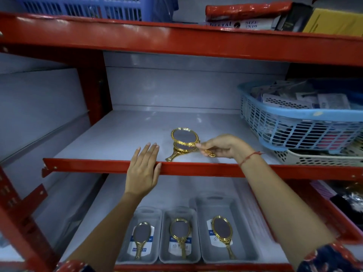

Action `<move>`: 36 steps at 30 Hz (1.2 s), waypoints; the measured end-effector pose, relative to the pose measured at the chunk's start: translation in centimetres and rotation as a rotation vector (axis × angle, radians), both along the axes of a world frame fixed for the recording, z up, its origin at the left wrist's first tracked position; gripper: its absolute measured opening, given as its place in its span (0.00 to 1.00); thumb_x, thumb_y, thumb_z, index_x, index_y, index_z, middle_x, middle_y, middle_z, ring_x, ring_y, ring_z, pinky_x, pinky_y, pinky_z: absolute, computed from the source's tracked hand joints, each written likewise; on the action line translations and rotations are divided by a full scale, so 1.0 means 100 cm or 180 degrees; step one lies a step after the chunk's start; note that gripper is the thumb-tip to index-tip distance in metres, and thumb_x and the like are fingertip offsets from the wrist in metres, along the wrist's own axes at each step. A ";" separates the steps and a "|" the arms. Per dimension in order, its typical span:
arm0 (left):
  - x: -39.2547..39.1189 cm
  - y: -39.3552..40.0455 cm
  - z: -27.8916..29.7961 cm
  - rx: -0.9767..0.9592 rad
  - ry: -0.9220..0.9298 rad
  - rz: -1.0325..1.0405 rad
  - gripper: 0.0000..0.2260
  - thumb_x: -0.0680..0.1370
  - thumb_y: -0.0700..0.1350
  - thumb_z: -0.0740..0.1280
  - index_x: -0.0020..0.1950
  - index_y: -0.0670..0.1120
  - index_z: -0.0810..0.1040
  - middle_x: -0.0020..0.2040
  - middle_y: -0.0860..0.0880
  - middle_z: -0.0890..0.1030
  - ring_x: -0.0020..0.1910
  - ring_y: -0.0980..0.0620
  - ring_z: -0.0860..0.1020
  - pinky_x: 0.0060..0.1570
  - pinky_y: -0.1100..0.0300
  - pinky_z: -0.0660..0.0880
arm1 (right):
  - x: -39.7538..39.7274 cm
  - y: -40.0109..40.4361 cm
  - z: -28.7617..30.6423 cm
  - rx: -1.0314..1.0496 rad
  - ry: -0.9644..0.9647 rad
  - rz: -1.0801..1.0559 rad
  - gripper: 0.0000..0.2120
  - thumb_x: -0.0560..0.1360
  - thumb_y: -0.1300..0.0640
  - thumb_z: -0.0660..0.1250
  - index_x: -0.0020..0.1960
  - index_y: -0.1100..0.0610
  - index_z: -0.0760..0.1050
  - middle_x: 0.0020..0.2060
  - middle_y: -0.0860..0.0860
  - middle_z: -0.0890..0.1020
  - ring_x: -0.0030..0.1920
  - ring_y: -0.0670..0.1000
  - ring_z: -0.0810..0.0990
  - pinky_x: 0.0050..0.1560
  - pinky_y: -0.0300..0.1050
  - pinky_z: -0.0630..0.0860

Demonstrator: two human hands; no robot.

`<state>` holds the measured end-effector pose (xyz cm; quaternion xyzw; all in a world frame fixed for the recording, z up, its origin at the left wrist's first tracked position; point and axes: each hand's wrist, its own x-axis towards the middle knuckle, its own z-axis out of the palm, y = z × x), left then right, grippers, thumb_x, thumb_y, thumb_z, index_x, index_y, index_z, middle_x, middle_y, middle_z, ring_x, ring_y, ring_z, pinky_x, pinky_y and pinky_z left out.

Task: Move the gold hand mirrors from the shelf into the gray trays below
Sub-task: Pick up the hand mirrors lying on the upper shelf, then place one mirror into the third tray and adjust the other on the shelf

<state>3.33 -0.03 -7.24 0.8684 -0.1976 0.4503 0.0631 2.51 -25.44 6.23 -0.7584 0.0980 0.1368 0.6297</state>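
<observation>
Red-framed white shelf (117, 138): flat, spread left hand (142, 171) rests at 9 o'clock of stacked gold oval hand mirrors (184, 141); right hand (222, 148) pinches the top handle at 3 o'clock

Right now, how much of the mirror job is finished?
Done: three gray trays below each hold one gold mirror. In hand: the right hand grips the handle of the top mirror on the shelf. Left: the mirror under it. The left hand rests on the shelf edge.

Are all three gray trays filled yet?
Yes. The left tray, middle tray and right tray each hold one gold mirror lying flat.
</observation>
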 end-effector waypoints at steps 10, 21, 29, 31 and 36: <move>0.003 -0.004 -0.007 -0.0101 -0.0212 0.0026 0.22 0.83 0.48 0.52 0.72 0.40 0.71 0.71 0.43 0.75 0.73 0.43 0.72 0.76 0.46 0.61 | -0.099 -0.045 -0.072 0.0527 0.0183 0.0295 0.15 0.58 0.57 0.76 0.45 0.57 0.83 0.33 0.51 0.87 0.34 0.45 0.85 0.34 0.34 0.81; 0.012 -0.007 -0.014 -0.0199 -0.0531 0.0120 0.22 0.83 0.49 0.52 0.73 0.41 0.71 0.72 0.44 0.74 0.74 0.44 0.70 0.77 0.47 0.58 | -0.118 -0.070 -0.231 0.0210 0.1287 -0.0682 0.29 0.53 0.57 0.80 0.52 0.63 0.82 0.37 0.53 0.88 0.38 0.48 0.86 0.37 0.36 0.81; 0.022 -0.006 -0.017 -0.0178 -0.0785 0.0099 0.22 0.83 0.49 0.51 0.73 0.42 0.70 0.72 0.43 0.74 0.74 0.44 0.70 0.79 0.53 0.52 | -0.101 -0.069 -0.300 -0.0306 0.1204 -0.1525 0.17 0.61 0.66 0.80 0.48 0.70 0.81 0.42 0.61 0.86 0.39 0.55 0.84 0.48 0.47 0.82; 0.024 -0.005 -0.017 -0.0168 -0.0823 0.0099 0.22 0.83 0.49 0.51 0.73 0.42 0.70 0.72 0.43 0.74 0.74 0.44 0.70 0.79 0.54 0.51 | -0.105 -0.069 -0.308 -0.0709 0.1056 -0.1549 0.14 0.58 0.62 0.82 0.41 0.64 0.83 0.43 0.60 0.86 0.43 0.57 0.85 0.53 0.53 0.81; 0.024 -0.005 -0.018 -0.0164 -0.0842 0.0080 0.21 0.83 0.48 0.51 0.72 0.42 0.70 0.72 0.43 0.74 0.74 0.44 0.69 0.79 0.53 0.53 | -0.108 -0.066 -0.308 -0.1357 0.0829 -0.1345 0.09 0.58 0.61 0.80 0.35 0.64 0.84 0.40 0.61 0.87 0.43 0.57 0.86 0.52 0.53 0.82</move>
